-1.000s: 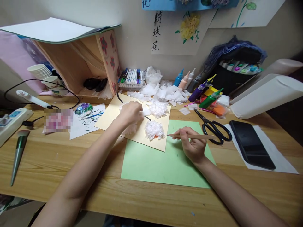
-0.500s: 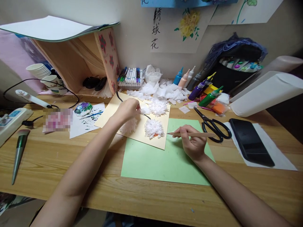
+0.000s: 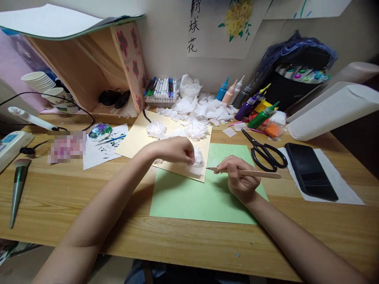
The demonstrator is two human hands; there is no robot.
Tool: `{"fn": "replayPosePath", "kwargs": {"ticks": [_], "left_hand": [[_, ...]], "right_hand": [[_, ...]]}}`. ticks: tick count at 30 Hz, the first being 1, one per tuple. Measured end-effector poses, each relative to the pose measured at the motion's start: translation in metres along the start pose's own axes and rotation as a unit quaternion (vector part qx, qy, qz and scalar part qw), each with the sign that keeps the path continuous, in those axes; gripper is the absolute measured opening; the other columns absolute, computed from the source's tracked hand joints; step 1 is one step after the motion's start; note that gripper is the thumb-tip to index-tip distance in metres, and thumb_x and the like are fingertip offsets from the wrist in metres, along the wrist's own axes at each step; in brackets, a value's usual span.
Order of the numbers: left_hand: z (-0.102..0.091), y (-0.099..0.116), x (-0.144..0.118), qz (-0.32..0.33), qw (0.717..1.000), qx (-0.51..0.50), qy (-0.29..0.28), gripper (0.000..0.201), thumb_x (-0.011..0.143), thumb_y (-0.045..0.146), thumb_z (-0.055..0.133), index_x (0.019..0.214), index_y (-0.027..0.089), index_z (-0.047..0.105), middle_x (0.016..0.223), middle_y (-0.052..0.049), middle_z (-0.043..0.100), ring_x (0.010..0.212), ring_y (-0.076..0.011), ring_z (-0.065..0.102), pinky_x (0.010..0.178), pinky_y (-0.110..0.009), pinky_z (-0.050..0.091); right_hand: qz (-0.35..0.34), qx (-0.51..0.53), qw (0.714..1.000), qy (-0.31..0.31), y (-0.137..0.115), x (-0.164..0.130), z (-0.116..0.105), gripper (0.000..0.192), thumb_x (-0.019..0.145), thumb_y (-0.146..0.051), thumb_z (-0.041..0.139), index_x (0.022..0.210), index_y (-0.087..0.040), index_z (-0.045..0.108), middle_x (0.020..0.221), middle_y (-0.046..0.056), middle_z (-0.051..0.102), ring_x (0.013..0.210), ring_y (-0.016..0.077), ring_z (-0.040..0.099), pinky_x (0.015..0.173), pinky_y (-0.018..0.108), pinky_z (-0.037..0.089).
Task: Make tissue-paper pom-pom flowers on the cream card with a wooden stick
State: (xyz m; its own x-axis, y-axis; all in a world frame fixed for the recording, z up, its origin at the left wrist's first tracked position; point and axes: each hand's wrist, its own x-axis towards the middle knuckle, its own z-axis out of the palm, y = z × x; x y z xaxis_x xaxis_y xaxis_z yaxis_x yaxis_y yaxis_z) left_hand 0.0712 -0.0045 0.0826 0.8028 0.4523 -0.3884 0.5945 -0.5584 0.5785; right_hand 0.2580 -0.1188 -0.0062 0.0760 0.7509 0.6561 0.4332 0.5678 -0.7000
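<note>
My left hand [image 3: 177,149] is closed, pinching a small piece of white tissue paper [image 3: 195,169] over the lower right of a cream sheet [image 3: 130,144]. Ruffled white paper flowers are stuck on this sheet: one at the upper left [image 3: 156,129], another at the upper right [image 3: 196,130]. A third paper flower [image 3: 199,156] is partly covered by my left fingers. Wrapped around a pointed wooden stick [image 3: 265,174], my right hand [image 3: 242,179] rests over the green sheet [image 3: 192,203]. The stick's tip points left, close to the tissue piece. The cream sheet overlaps the green one.
Loose white tissue squares [image 3: 204,108] lie in a heap at the back, beside a marker rack [image 3: 161,91] and paint bottles [image 3: 230,93]. Black scissors [image 3: 266,154] and a phone [image 3: 309,169] are on the right. A makeup brush [image 3: 20,189] lies far left.
My left hand has moved right and toward me, from the middle of the cream sheet to its lower right flower, with a tissue piece. My right hand keeps the stick nearly still. The view has tilted down slightly.
</note>
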Motion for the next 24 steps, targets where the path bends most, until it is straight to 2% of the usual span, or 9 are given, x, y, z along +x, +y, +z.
{"fn": "replayPosePath", "kwargs": {"ticks": [5,8,13,19,24], "left_hand": [[0.011,0.002,0.006,-0.026,0.997,0.059,0.052,0.017,0.072,0.019,0.056,0.077,0.017,0.072,0.077,-0.004,0.073,0.066,-0.0147,0.062,0.057,-0.024,0.041],[0.012,0.005,0.004,-0.034,0.993,0.084,0.074,0.017,0.072,0.019,0.056,0.077,0.017,0.072,0.076,-0.004,0.072,0.066,-0.0153,0.061,0.056,-0.025,0.04],[0.011,0.01,0.003,-0.047,0.99,0.094,0.09,0.017,0.072,0.02,0.057,0.08,0.018,0.072,0.078,-0.004,0.072,0.066,-0.015,0.061,0.055,-0.024,0.038],[0.002,-0.001,0.003,-0.13,0.963,0.143,0.187,0.018,0.074,0.02,0.056,0.083,0.018,0.071,0.087,-0.004,0.071,0.072,-0.0165,0.061,0.057,-0.024,0.039],[0.002,-0.013,0.005,-0.207,0.945,0.19,0.17,0.018,0.072,0.015,0.056,0.082,0.017,0.071,0.088,-0.008,0.07,0.079,-0.0213,0.062,0.061,-0.027,0.041]], "right_hand": [[-0.028,-0.038,0.994,-0.1,-0.005,0.004,0.004,0.021,0.09,-0.023,0.048,0.077,-0.02,0.064,0.065,0.002,0.068,0.06,0.0142,0.062,0.057,0.03,0.05],[-0.054,-0.081,0.986,-0.134,-0.006,0.008,0.008,0.014,0.09,-0.022,0.052,0.082,-0.019,0.063,0.07,0.003,0.069,0.063,0.0137,0.061,0.058,0.028,0.049],[-0.103,-0.126,0.974,-0.155,-0.005,0.011,0.012,0.008,0.089,-0.019,0.055,0.088,-0.019,0.062,0.076,0.003,0.071,0.067,0.0135,0.062,0.06,0.026,0.048],[-0.079,-0.147,0.97,-0.174,-0.003,0.011,0.014,0.012,0.091,-0.021,0.05,0.088,-0.021,0.062,0.075,0.002,0.069,0.068,0.0139,0.061,0.061,0.028,0.047],[-0.042,-0.147,0.972,-0.177,-0.003,0.012,0.021,0.015,0.092,-0.021,0.048,0.083,-0.021,0.06,0.073,0.002,0.066,0.068,0.015,0.058,0.064,0.029,0.045]]}}
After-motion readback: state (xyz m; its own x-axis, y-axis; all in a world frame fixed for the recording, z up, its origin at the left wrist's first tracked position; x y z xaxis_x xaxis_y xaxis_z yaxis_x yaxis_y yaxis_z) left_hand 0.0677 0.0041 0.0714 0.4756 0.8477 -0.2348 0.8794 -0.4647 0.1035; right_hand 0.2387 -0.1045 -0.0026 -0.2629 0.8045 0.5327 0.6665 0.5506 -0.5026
